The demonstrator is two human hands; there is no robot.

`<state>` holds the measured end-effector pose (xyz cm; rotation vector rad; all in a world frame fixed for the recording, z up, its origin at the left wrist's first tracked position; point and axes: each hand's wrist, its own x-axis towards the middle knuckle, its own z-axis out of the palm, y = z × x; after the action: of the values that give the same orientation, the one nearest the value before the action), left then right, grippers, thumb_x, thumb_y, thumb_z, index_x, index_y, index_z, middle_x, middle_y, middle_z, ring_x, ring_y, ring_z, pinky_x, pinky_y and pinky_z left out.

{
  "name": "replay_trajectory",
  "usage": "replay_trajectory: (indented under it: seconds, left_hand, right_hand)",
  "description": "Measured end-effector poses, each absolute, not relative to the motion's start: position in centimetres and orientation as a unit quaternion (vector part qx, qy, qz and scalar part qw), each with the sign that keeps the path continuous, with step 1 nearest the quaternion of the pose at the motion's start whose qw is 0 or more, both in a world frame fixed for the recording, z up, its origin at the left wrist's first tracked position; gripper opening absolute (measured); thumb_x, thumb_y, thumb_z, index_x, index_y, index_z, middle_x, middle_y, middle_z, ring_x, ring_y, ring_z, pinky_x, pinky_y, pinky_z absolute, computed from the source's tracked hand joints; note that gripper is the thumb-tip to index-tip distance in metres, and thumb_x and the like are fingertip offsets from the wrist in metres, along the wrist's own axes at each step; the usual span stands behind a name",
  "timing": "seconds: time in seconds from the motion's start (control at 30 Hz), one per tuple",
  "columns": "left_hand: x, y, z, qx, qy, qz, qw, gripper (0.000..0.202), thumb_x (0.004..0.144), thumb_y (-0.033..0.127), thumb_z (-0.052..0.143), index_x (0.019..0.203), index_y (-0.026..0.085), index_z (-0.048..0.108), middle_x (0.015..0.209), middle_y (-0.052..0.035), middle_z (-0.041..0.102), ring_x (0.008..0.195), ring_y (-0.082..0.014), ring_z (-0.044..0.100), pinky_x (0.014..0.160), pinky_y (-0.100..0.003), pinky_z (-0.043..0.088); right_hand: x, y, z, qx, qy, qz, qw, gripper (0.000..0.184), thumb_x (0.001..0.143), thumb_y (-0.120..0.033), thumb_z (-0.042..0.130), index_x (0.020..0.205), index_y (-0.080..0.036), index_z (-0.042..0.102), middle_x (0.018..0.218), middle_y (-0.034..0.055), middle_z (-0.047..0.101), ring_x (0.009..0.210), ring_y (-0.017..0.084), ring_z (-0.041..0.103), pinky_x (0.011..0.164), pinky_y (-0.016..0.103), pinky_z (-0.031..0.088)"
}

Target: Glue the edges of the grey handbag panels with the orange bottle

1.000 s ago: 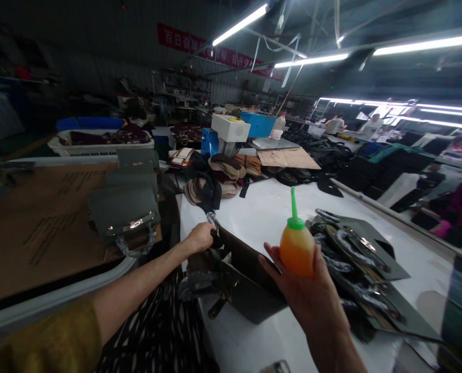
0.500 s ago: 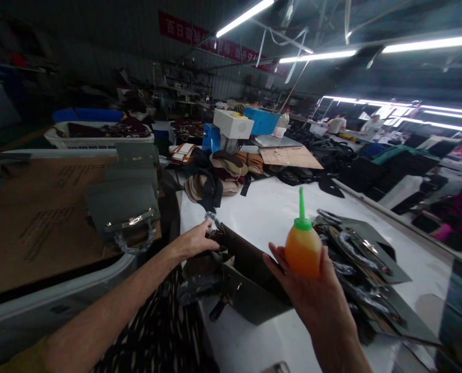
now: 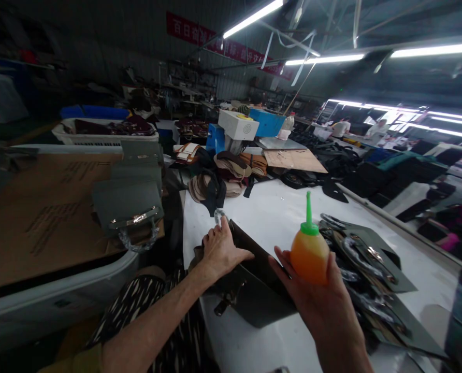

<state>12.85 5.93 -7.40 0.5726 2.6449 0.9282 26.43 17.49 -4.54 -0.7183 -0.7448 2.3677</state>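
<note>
My right hand [image 3: 319, 305] is closed around an orange squeeze bottle [image 3: 309, 254] with a green nozzle pointing up, held above the white table [image 3: 277, 212]. My left hand [image 3: 220, 250] rests on top of a dark leather bag piece [image 3: 254, 290] at the table's near left corner, fingers curled over its upper edge beside a plastic-wrapped handle [image 3: 218, 215]. A metal clasp hangs from the piece's front.
A stack of dark bag panels with wrapped handles [image 3: 365, 259] lies to the right. A grey bag [image 3: 132, 199] sits on cardboard [image 3: 40, 217] to the left. Leather pieces, a white box [image 3: 239, 125] and a blue box stand at the back. People work far right.
My left hand has moved right from the handle at the table edge onto the top of the dark bag piece. The bottle has shifted slightly right and stayed upright.
</note>
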Motion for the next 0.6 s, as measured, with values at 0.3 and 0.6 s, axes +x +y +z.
replay_trajectory:
  seconds: [0.3, 0.6]
  left_hand:
    - [8.5, 6.6, -10.5, 0.19, 0.861, 0.397, 0.254, 0.039, 0.064, 0.013, 0.068, 0.101, 0.005, 0.062, 0.095, -0.0168, 0.068, 0.09, -0.032, 0.064, 0.066, -0.029, 0.047]
    - [7.4, 6.2, -12.9, 0.261, 0.828, 0.451, 0.207, 0.024, 0.062, 0.022, 0.076, 0.085, 0.017, 0.069, 0.084, -0.0033, 0.07, 0.087, -0.0237, 0.065, 0.07, -0.025, 0.049]
  right_hand:
    - [26.6, 18.0, -4.9, -0.267, -0.307, 0.873, 0.27, 0.042, 0.074, -0.051, 0.072, 0.107, -0.027, 0.064, 0.101, 0.0049, 0.067, 0.11, 0.032, 0.059, 0.098, 0.058, 0.044]
    - [26.5, 17.5, -4.7, -0.263, -0.276, 0.887, 0.261, 0.046, 0.076, -0.051, 0.072, 0.114, -0.028, 0.06, 0.106, 0.0038, 0.066, 0.107, 0.033, 0.061, 0.095, 0.057, 0.047]
